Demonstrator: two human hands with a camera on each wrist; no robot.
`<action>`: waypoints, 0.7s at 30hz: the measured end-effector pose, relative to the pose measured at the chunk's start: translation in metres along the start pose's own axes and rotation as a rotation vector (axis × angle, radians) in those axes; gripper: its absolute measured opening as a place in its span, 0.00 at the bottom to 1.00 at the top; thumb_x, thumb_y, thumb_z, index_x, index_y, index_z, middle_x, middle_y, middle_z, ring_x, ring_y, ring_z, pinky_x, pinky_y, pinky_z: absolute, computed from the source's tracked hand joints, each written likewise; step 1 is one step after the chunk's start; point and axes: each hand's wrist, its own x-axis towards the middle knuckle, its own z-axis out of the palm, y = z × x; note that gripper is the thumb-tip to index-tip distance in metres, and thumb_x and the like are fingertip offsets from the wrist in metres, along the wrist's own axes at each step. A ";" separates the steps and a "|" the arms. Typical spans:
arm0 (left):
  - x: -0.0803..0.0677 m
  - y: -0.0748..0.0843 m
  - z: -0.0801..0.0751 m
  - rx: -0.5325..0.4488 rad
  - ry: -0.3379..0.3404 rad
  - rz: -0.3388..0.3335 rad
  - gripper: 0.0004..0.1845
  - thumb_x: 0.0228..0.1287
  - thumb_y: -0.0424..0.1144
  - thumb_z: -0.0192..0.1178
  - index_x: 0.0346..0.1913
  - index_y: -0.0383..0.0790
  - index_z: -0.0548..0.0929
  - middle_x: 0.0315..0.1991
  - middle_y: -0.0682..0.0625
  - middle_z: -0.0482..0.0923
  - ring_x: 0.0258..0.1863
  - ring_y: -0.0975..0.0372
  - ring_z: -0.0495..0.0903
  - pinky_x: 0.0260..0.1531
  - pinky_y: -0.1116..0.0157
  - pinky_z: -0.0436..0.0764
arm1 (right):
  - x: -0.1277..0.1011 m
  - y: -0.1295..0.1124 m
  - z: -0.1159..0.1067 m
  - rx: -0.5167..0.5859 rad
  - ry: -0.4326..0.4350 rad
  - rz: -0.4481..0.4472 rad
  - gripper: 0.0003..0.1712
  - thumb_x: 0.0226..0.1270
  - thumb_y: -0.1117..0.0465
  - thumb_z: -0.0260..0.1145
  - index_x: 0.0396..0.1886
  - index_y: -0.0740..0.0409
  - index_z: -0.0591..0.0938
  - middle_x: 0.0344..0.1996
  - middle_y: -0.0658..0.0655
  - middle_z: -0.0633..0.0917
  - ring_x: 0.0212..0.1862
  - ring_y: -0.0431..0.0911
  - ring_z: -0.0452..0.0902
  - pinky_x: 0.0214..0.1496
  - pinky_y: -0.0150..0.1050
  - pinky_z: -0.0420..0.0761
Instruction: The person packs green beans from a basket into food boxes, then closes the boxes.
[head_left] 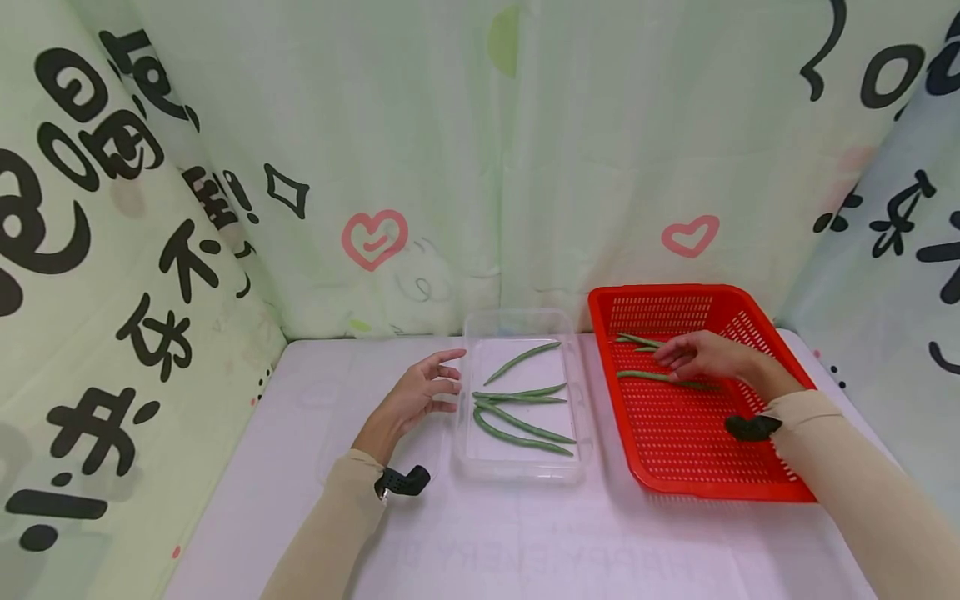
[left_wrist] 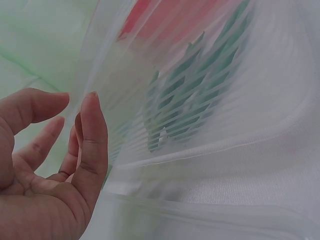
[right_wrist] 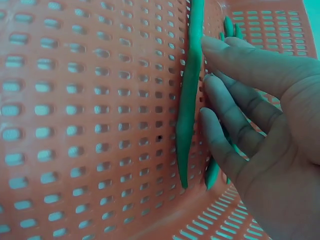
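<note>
My right hand (head_left: 705, 354) reaches into a red perforated plastic basket (head_left: 675, 458). In the right wrist view a long green bean (right_wrist: 187, 100) lies along the basket floor, and the thumb (right_wrist: 240, 60) and fingertips sit right at its side, slightly bent and not wrapped round it. A few more green beans (right_wrist: 212, 175) lie partly hidden behind the fingers. To the left, my left hand (head_left: 416, 392) hovers beside a clear plastic box (head_left: 517, 473), fingers loosely bent with nothing in them. Several green beans (head_left: 525, 421) lie spread inside that box.
The box and the basket stand side by side on a white-covered table (head_left: 480, 542). A printed curtain (head_left: 525, 167) rises directly behind them, with more curtain at both sides. The basket's raised rim surrounds the right hand.
</note>
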 end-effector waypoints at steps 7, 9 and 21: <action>0.000 0.002 -0.001 -0.005 -0.013 0.010 0.34 0.65 0.26 0.61 0.74 0.47 0.71 0.47 0.47 0.73 0.40 0.59 0.79 0.36 0.62 0.87 | -0.002 -0.002 -0.003 -0.033 -0.047 0.037 0.22 0.66 0.69 0.69 0.58 0.72 0.80 0.43 0.62 0.84 0.43 0.51 0.78 0.46 0.32 0.83; 0.000 0.002 -0.001 -0.005 -0.015 0.011 0.35 0.65 0.25 0.61 0.75 0.47 0.70 0.48 0.47 0.73 0.40 0.59 0.79 0.36 0.63 0.87 | -0.004 -0.003 -0.003 -0.047 -0.062 0.039 0.19 0.66 0.69 0.68 0.56 0.71 0.81 0.40 0.60 0.83 0.42 0.50 0.76 0.44 0.32 0.82; -0.001 0.000 -0.001 -0.009 -0.023 0.004 0.34 0.66 0.25 0.61 0.74 0.46 0.70 0.48 0.46 0.72 0.40 0.59 0.79 0.36 0.63 0.86 | -0.010 -0.002 -0.001 -0.169 -0.057 0.049 0.18 0.67 0.62 0.71 0.55 0.62 0.86 0.39 0.57 0.86 0.43 0.49 0.77 0.45 0.39 0.81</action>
